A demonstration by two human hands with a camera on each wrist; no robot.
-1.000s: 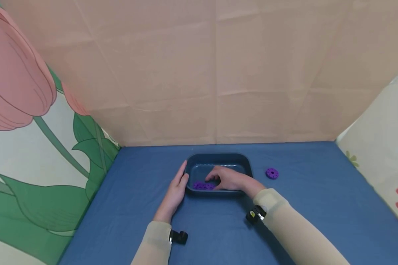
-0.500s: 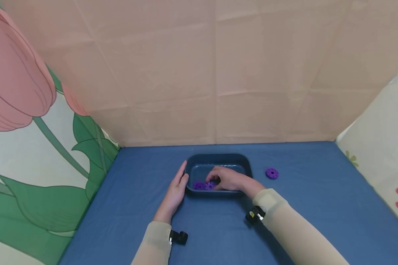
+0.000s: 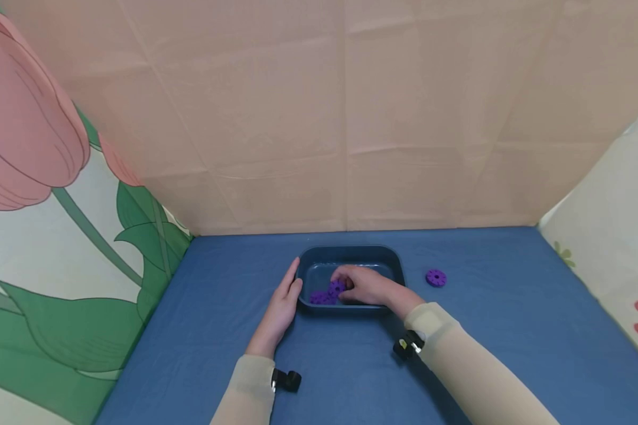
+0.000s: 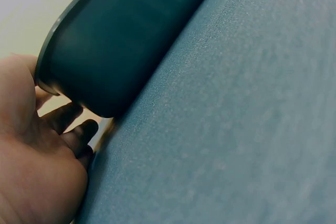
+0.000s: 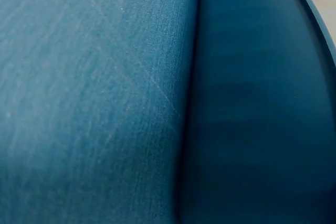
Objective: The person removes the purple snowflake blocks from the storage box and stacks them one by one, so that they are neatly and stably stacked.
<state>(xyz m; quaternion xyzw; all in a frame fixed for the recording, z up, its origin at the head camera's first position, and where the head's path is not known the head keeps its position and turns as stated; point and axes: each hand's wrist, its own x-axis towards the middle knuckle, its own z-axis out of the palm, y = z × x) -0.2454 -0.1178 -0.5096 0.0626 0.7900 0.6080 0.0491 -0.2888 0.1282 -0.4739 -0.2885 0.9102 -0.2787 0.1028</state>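
In the head view, a dark blue tray (image 3: 374, 254) stands on the blue cloth. My left hand (image 3: 279, 310) rests along the tray's left end. The left wrist view shows that hand's fingers (image 4: 79, 135) loosely bent beside the tray's corner. Reaching inside over the near wall, my right hand (image 3: 369, 286) pinches a purple disc with holes (image 3: 337, 288), tipped up on edge. Other purple discs (image 3: 321, 298) lie beside it in the tray's near left corner; their number is unclear. The right wrist view shows only the tray's outer wall (image 5: 257, 103) and cloth.
Another purple disc (image 3: 436, 278) lies flat on the blue cloth (image 3: 345, 366), right of the tray. A beige sheet (image 3: 345, 118) hangs behind the table. Flower-printed panels stand at the left (image 3: 154, 236) and right (image 3: 611, 265).
Over the last second, my right hand has raised one purple disc from lying low in the tray to a tilted stance between its fingers. The left hand and tray have stayed put.
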